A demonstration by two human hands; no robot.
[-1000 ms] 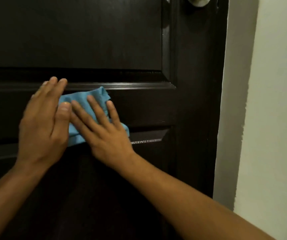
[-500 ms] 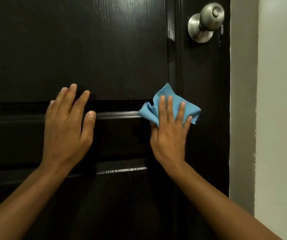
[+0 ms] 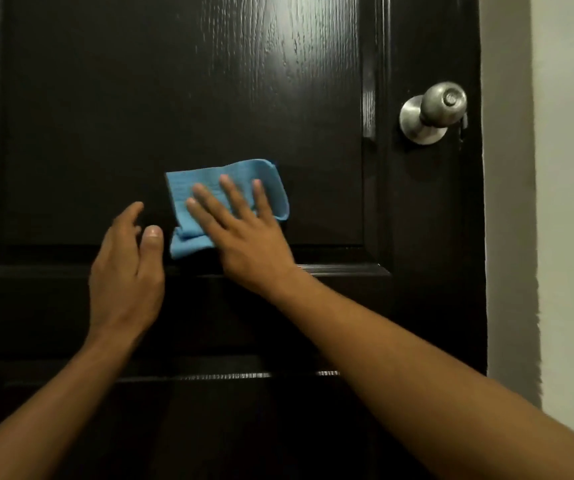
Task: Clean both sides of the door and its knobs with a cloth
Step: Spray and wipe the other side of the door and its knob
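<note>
One cloth point(image 3: 226, 202), blue, folded, flat on the upper panel of the door point(image 3: 140, 98), well left of and below the knob point(image 3: 432, 112). Half a second ago it sat on the door's stile directly below the knob; a second ago it was lower and further left on the rail, so the cloth is sweeping side to side and now working up onto the upper panel.

Right hand point(image 3: 244, 237) presses the cloth against the door, fingers point(image 3: 230, 199) straight and spread, not curled round it. Left hand point(image 3: 126, 271) is just left of the cloth, further from the knob, fingers relaxed and slightly bent, holding nothing. Can't tell if it touches the door now; half a second ago it lay flat on the rail further left.

Judgement: this face is mid-wipe, lower part of the upper panel in hand. Knob not yet wiped as far as the frame shows, far side of the door unseen, so plenty of the task is left.

Counts: one cloth, one door, one knob in view, two hands. One wall point(image 3: 569, 202), pale, right of the knob past the door's edge.
</note>
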